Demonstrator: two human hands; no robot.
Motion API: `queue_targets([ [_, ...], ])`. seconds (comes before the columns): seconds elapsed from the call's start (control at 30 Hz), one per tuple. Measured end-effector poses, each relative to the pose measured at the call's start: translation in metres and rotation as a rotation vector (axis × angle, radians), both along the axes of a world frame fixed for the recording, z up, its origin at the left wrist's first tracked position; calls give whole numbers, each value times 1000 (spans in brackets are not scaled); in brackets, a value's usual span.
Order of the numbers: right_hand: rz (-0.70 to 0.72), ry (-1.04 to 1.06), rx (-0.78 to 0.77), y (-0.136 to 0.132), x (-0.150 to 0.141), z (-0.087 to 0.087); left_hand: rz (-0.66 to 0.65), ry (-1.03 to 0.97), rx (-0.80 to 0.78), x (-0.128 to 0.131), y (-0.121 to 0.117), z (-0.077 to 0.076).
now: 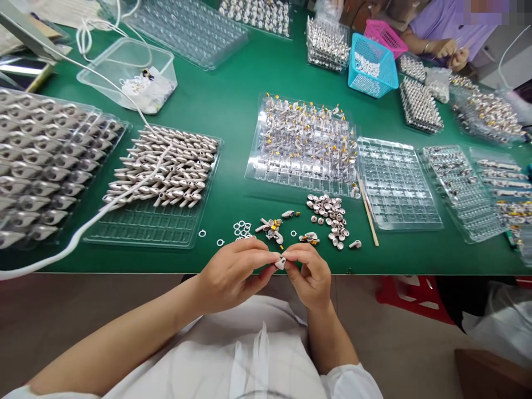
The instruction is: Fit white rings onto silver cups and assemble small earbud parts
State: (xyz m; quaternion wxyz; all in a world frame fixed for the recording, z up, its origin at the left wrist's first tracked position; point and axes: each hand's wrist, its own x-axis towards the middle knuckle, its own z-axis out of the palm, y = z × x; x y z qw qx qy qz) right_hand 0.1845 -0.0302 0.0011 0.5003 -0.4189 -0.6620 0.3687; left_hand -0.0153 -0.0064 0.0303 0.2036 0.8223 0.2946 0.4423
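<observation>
Just past the table's front edge, my left hand [236, 271] and my right hand [310, 274] meet, fingertips pinched on a small white earbud part [281, 262] with a dark spot. Both hands hold it from either side, so most of its outline is covered. Beyond my fingers lie several white rings [241, 228], and a few earbud pieces with yellow tabs [272, 228]. A heap of small round earbud caps [328, 213] spreads to the right of them. A single earbud piece [354, 244] rests right of that heap.
Left stand trays of earbud shells [166, 166], crossed by a white cable [75, 241]. Ahead is a clear tray with yellow-tabbed parts [303, 138]. A thin wooden stick [369, 216] lies beside another clear tray [399, 183]. Across the table, a co-worker's hands [451, 52] work near a blue basket [372, 66].
</observation>
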Motion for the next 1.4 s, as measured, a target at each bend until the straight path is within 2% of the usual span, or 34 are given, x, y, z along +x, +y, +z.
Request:
queue_targets([
  [0.2,31,-49,86,-1,2,-3,28,24,130,0,-3,-4],
  [0.4,74,12,109,0,3,-2,-51,-37,193,-3,-1,-5],
  [0.6,49,12,115,-2,4,0,-88,-60,191,-7,1,-5],
  [0.83,65,39,103,0,4,-1,-60,-66,170,-6,2,-2],
  [1.13,82,12,157,1,8,-2,-89,-40,229,-12,2,-14],
  [1.4,58,45,186,3,6,3,-96,-31,249,-14,5,-14],
])
